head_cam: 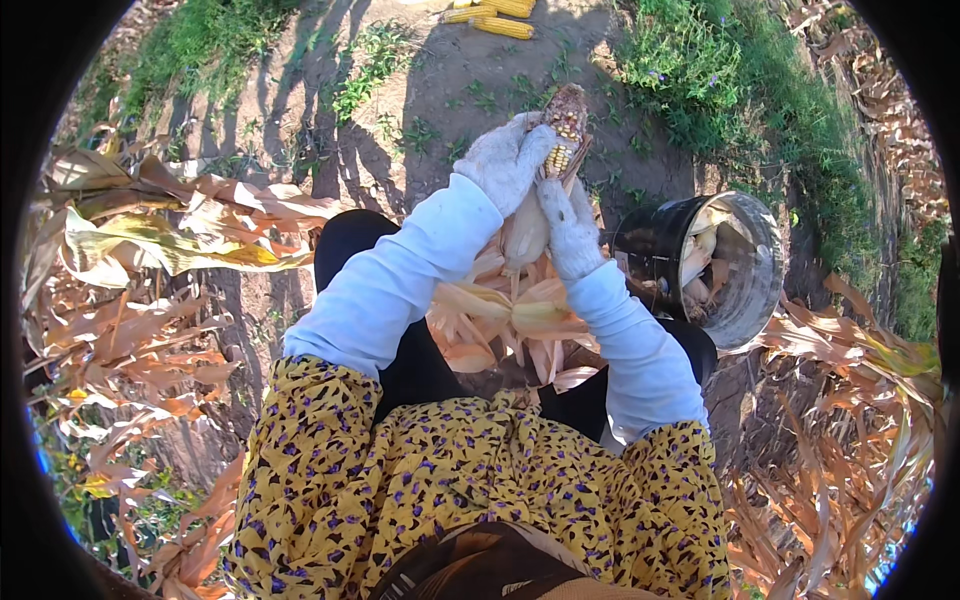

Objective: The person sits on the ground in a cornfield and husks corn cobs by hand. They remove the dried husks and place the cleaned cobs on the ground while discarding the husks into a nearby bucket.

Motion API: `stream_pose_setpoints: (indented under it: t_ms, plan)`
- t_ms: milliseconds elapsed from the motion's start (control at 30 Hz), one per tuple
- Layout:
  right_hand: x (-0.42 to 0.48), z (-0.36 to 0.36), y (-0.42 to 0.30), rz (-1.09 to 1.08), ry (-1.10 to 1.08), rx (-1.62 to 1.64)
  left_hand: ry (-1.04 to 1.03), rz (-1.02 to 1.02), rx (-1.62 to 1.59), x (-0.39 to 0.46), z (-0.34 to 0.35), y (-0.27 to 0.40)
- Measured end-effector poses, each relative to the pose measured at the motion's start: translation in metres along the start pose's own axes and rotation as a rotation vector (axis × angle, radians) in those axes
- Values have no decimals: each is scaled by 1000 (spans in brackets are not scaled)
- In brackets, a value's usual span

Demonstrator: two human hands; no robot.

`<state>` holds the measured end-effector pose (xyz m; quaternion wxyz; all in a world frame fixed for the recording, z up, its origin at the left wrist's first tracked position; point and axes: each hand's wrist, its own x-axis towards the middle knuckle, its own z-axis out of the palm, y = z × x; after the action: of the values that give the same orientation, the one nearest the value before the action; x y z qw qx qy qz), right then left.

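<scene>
My left hand (504,159), in a pale, worn glove, grips an ear of corn (563,129) from its left side. The ear points away from me; its top is brown and shrivelled, with yellow kernels showing lower down. Close against the husk at the ear's base is my right hand (570,229), gloved as well; its fingers are partly hidden. Pale dry husk (525,234) hangs between both hands. Beneath them, more peeled corn husks (551,319) lie between my knees.
At the right a black bucket (651,247) lies tipped, its mouth to the right, with husk-covered pieces inside. Husked yellow corn ears (502,28) lie on the soil at the top. Dry corn stalks and leaves (135,322) spread on both sides, and green weeds (682,75) grow at upper right.
</scene>
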<state>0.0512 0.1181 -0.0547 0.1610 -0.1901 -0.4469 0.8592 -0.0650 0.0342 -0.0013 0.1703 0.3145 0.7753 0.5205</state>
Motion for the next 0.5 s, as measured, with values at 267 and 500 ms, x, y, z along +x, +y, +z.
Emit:
stream_pose_setpoints:
  t_ms: [267, 500]
  plan:
    - [-2, 7, 1, -54, 138, 24, 73, 33, 355, -1, 6, -6]
    - [3, -7, -10, -155, 218, -269, -117, -120, 602, 6, 2, 7]
